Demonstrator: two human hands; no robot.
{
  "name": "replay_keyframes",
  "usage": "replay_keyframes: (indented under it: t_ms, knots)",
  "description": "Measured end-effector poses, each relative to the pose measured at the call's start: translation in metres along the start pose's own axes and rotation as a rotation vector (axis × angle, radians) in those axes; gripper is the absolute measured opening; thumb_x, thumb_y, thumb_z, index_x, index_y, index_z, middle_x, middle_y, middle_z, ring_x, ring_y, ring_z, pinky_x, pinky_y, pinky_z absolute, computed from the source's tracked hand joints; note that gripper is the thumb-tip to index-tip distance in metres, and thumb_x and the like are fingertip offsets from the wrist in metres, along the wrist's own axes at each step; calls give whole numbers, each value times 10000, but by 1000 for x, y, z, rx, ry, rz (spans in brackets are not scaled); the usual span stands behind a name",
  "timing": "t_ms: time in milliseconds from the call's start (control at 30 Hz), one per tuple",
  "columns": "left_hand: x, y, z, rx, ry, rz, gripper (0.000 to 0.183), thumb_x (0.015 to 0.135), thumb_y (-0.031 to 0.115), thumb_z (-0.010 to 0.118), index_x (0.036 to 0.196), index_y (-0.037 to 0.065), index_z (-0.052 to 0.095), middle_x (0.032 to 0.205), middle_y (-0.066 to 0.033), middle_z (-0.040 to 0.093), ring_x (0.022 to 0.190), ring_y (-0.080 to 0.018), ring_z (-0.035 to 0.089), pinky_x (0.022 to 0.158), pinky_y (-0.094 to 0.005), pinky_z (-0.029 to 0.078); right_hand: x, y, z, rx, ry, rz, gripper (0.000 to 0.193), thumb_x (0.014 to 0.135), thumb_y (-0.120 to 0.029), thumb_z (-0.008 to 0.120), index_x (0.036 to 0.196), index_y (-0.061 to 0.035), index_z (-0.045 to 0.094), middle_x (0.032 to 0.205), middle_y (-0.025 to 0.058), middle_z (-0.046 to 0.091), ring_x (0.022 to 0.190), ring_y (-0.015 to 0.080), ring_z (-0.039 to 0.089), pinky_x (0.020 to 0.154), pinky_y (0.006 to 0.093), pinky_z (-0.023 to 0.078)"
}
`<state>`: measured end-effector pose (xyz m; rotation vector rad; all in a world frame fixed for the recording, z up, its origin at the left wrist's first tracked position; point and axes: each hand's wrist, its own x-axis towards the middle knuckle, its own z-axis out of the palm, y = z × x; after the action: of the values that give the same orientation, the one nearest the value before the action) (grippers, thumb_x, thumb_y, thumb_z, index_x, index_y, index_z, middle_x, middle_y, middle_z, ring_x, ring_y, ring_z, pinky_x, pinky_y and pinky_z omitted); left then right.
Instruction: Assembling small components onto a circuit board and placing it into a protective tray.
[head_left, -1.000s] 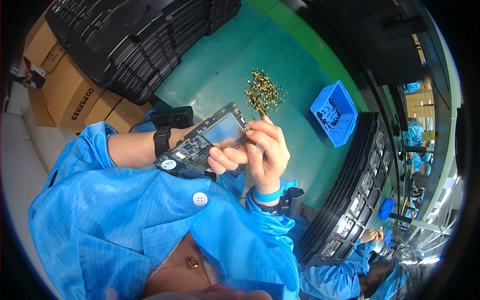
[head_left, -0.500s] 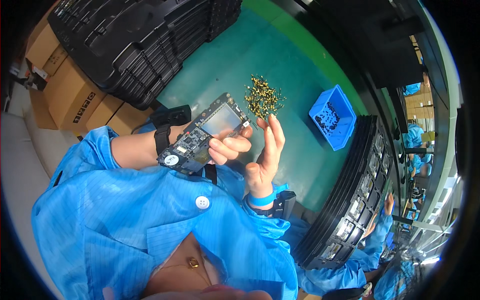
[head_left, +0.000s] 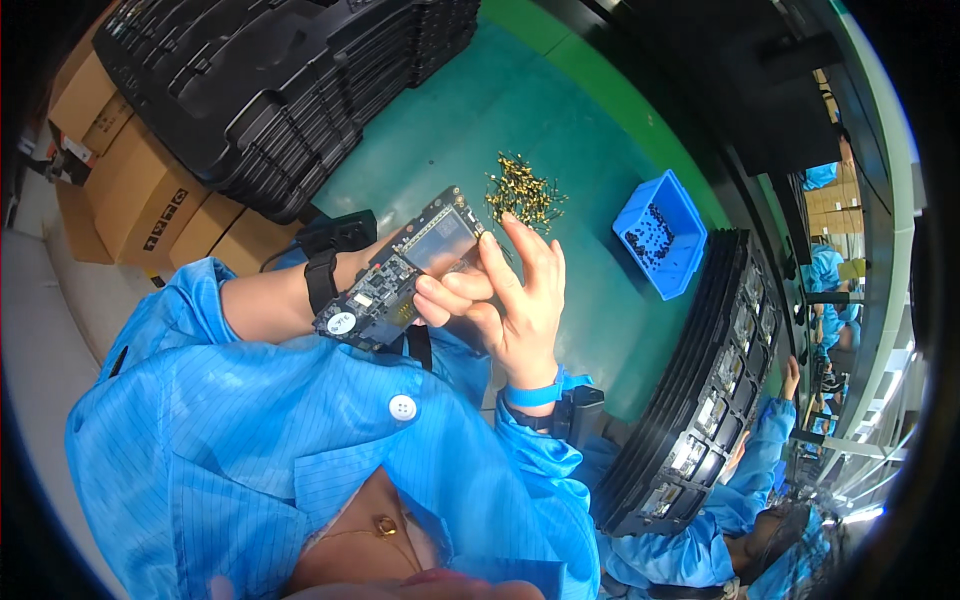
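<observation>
A dark circuit board (head_left: 375, 297) with a shiny rectangular panel and a round white sticker is tilted in front of my chest. My left hand (head_left: 448, 297) is closed on it, fingers curled over its lower right edge. My right hand (head_left: 530, 300), in a blue wristband, has one fingertip against the board's upper right corner. Its other fingers are stretched and apart, and the thumb is beside the left fingers. Whether anything small lies under that fingertip is hidden. Just beyond the hands, a pile of thin black and gold pieces (head_left: 525, 190) lies on the green table mat (head_left: 440, 125).
To the right stands a blue bin (head_left: 690, 235) holding small black parts. Nearer, a stack of black trays (head_left: 690, 430) carries circuit boards. Large black trays (head_left: 250, 90) are stacked at the far left, beside cardboard boxes (head_left: 140, 190). A co-worker's blue sleeve (head_left: 755, 460) reaches in beyond the near trays.
My right hand has moved left and its fingertip has come down on the board's upper right corner. The left hand and board have hardly moved. The co-worker's arm has shifted.
</observation>
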<state>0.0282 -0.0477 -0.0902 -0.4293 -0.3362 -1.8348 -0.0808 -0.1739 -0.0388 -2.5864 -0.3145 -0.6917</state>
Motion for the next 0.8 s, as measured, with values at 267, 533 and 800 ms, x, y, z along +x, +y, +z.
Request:
replay_keyframes:
  t_ms: [267, 533, 800]
  knots:
    - [1, 1, 20, -73, 141, 266, 324, 868, 259, 480, 1042, -14, 494, 768, -63, 441, 565, -127, 470, 512, -252, 410, -1, -30, 20, 684, 332, 285, 648, 882, -476, 423, 1275, 35, 366, 1189, 166, 474, 1104, 261, 464, 949, 371, 348]
    - [16, 18, 14, -1, 40, 419, 352, 884, 257, 455, 1077, -34, 501, 747, -70, 441, 592, -146, 471, 556, -249, 420, -21, -39, 28, 1555, -329, 666, 201, 917, -172, 464, 1027, -12, 512, 857, 86, 608, 642, 103, 527, 609, 228, 439]
    - [7, 20, 27, 1143, 918, 869, 330, 941, 303, 376, 1131, 51, 475, 1056, -74, 552, 967, -182, 545, 837, -298, 436, 21, -18, -16, 1136, -71, 769, 140, 903, -140, 491, 908, -13, 550, 681, 36, 593, 565, 68, 514, 528, 195, 417]
